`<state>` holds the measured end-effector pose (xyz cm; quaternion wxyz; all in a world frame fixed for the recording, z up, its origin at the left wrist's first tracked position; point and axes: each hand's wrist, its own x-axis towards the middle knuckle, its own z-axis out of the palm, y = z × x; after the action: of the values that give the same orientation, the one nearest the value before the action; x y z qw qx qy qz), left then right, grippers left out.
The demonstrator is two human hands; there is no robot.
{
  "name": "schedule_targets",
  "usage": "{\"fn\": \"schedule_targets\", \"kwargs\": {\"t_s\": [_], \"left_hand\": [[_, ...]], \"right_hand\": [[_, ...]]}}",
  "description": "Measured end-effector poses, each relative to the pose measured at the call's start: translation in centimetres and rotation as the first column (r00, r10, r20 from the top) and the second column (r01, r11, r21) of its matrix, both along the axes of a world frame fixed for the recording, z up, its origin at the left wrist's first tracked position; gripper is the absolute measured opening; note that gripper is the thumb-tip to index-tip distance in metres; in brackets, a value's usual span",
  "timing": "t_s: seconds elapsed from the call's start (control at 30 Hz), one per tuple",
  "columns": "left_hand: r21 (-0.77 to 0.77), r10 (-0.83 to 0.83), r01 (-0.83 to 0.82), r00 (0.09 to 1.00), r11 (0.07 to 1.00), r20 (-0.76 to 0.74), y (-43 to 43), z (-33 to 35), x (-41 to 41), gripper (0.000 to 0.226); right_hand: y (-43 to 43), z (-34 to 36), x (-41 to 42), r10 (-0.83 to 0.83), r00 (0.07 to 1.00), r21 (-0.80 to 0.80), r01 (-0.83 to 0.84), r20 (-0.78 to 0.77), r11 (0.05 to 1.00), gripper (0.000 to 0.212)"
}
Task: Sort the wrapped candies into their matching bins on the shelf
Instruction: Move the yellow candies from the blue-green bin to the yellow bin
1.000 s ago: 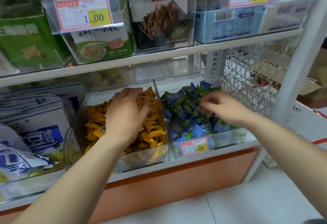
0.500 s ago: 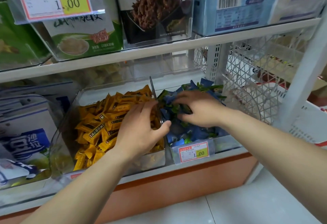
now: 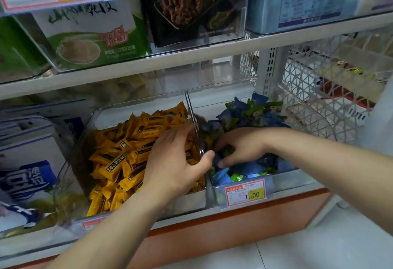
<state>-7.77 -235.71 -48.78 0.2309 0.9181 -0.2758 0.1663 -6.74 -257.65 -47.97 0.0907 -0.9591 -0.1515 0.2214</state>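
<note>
Hands in the candy bins on the lower shelf

Two clear bins sit side by side at the centre of the frame. The left bin [image 3: 70, 175] holds yellow candies [image 3: 119, 162], and the right bin [image 3: 282, 183] holds blue and green candies [image 3: 253, 111] behind a red-edged price tag [image 3: 244, 192].

The left hand [image 3: 172, 162] lies flat on the yellow heap with its fingers straight and its thumb reaching across the wall between the bins. The right hand [image 3: 240, 149] is dug into the blue and green pile, its fingers curled round a few wrappers.

A white shelf board [image 3: 191, 56] crosses the upper half of the frame and carries a green box [image 3: 91, 39]. At right hangs a white wire basket [image 3: 319, 107]. Blue and white packs [image 3: 25, 175] fill the left edge. Below the bins run an orange base panel [image 3: 234, 219] and a pale tiled floor [image 3: 319, 247].
</note>
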Motion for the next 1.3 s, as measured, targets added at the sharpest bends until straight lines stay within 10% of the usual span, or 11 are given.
{"fn": "schedule_targets", "kwargs": {"t_s": [0.3, 0.4, 0.67, 0.83, 1.3], "left_hand": [[0.035, -0.034, 0.037, 0.996, 0.999, -0.086, 0.8, 0.6, 0.0, 0.088], [0.032, -0.045, 0.048, 0.995, 0.998, -0.09, 0.9, 0.7, 0.0, 0.089], [0.023, -0.058, 0.06, 0.993, 0.998, -0.102, 0.7, 1.1, 0.1, 0.085], [0.026, -0.04, 0.044, 0.99, 0.999, -0.133, 0.5, 1.4, 0.1, 0.081], [0.024, -0.046, 0.05, 0.985, 0.998, -0.165, 0.7, 1.4, 0.0, 0.086]], "right_hand": [[0.6, 2.2, 4.0, -0.198, 0.95, 0.256, 0.135, 0.242, 0.957, 0.026], [1.8, 0.0, 4.6, -0.137, 0.987, 0.173, 0.122, 0.079, 0.977, 0.035], [0.6, 0.2, 3.1, -0.153, 0.897, 0.026, 0.156, 0.415, 0.987, 0.017], [0.0, 0.2, 2.0, -0.245, 0.947, 0.188, 0.207, 0.208, 0.96, 0.02], [2.4, -0.1, 3.0, -0.191, 0.977, -0.052, 0.197, 0.097, 0.979, 0.033]]}}
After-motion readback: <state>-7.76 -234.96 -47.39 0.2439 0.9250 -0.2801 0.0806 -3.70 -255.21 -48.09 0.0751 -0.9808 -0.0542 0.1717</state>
